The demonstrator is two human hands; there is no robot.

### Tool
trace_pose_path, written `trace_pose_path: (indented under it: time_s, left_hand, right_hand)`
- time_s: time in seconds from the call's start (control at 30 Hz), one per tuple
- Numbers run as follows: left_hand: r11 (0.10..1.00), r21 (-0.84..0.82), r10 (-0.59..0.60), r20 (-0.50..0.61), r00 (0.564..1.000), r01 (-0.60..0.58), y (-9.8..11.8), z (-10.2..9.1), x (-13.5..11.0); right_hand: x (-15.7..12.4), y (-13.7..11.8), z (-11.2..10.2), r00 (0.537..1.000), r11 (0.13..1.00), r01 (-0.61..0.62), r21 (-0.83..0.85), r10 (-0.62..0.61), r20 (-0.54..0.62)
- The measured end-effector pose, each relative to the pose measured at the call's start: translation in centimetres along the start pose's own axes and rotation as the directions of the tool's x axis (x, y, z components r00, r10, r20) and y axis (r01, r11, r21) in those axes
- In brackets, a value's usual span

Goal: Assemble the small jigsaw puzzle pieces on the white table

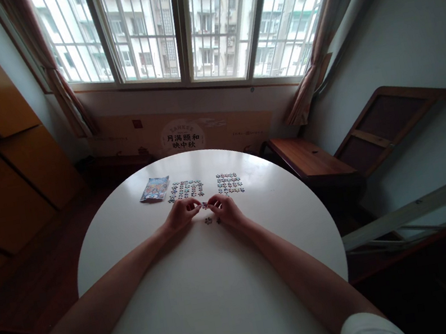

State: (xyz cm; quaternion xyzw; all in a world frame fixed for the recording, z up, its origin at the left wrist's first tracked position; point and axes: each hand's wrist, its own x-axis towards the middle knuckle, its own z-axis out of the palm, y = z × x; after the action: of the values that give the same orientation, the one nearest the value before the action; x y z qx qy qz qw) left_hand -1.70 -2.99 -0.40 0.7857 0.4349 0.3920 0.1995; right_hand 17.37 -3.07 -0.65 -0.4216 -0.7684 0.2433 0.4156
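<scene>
My left hand (184, 211) and my right hand (224, 207) meet over the middle of the round white table (210, 294). Between the fingertips of both hands is a small puzzle piece (204, 206), pinched from either side. Just below them on the tabletop lies a small dark clump of puzzle pieces (209, 221), and another piece (218, 221) sits partly under my right hand. Beyond my left hand, several loose puzzle pieces (184, 188) are laid out in rows. A second group of puzzle pieces (229, 183) stands in rows beyond my right hand.
A colourful printed leaflet or packet (155, 190) lies at the table's far left. A wooden chair (310, 155) stands beyond the right edge. Orange-brown cabinets (35, 170) are on the left, and a barred window (182, 25) is ahead above a printed cardboard panel (225, 127).
</scene>
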Motion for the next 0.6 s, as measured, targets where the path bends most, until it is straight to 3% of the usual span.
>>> trace_pose_path:
  time_s: [0.6]
  left_hand:
    - [1.0,0.016,-0.001,0.005,1.0,0.0,-0.1,0.14,-0.05]
  right_hand:
    - [-0.03,0.07,0.04,1.0,1.0,-0.025,0.009,0.025,-0.001]
